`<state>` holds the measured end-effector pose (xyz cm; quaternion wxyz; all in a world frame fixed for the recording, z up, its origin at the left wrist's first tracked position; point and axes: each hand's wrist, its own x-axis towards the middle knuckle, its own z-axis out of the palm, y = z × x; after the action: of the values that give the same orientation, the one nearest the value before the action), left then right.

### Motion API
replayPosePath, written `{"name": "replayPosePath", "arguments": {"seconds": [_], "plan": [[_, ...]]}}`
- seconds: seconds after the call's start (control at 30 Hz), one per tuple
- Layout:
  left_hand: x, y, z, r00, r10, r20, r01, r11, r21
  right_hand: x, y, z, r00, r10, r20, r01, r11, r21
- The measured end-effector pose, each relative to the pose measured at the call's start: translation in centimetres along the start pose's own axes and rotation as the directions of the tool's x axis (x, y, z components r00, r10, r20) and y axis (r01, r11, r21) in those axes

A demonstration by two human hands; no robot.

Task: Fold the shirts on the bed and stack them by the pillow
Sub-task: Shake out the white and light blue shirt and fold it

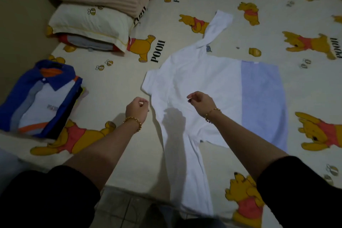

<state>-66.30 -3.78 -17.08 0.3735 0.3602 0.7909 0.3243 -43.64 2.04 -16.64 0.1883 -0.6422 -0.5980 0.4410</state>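
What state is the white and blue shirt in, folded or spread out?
Spread out: the white and blue shirt lies flat on the bed, both sleeves stretched out.

Both arms reach forward, forearms bare and roughly parallel. Left hand (pixel 137 108) hangs in the air, back up, fingers loosely curled, thumb close to the fingertips, nothing in it. Right hand (pixel 200 100) is a little farther forward, wrist bent, fingers drooping in a loose curl, thumb tip near the forefinger, holding nothing. The hands are near each other, not touching.
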Motion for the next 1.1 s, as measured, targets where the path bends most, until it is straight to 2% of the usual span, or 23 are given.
{"name": "replayPosePath", "arguments": {"seconds": [0.4,0.53,0.63,0.73,0.87,0.97,1.1], "plan": [[12.8,-1.6,3.4,0.986,-0.138,-0.098,0.148,0.983,0.112,18.3,-2.2,3.9,0.981,-0.182,0.07,0.193,0.954,-0.227],[14.8,-3.8,5.7,0.97,-0.241,0.03,0.215,0.912,0.349,22.9,-1.4,5.9,0.966,-0.219,0.135,0.255,0.888,-0.383],[15.9,-4.6,7.4,0.953,-0.296,0.064,0.254,0.896,0.364,25.5,-1.1,7.1,0.957,-0.21,0.198,0.283,0.82,-0.497],[16.9,-4.0,8.7,0.964,-0.267,-0.005,0.255,0.915,0.313,27.7,-1.7,8.0,0.948,-0.158,0.277,0.295,0.761,-0.577],[17.7,-3.7,9.6,0.979,-0.175,-0.1,0.196,0.943,0.269,29.6,-2.7,9.3,0.927,0.011,0.375,0.257,0.709,-0.656],[17.2,-3.8,9.3,0.987,-0.024,-0.162,0.062,0.97,0.234,29.7,-3.7,10.4,0.94,0.011,0.342,0.254,0.649,-0.717],[17.1,-4.2,7.4,0.979,0.075,-0.189,-0.019,0.959,0.282,30.0,-6.2,12.8,0.942,-0.095,0.321,0.3,0.668,-0.681]]}}
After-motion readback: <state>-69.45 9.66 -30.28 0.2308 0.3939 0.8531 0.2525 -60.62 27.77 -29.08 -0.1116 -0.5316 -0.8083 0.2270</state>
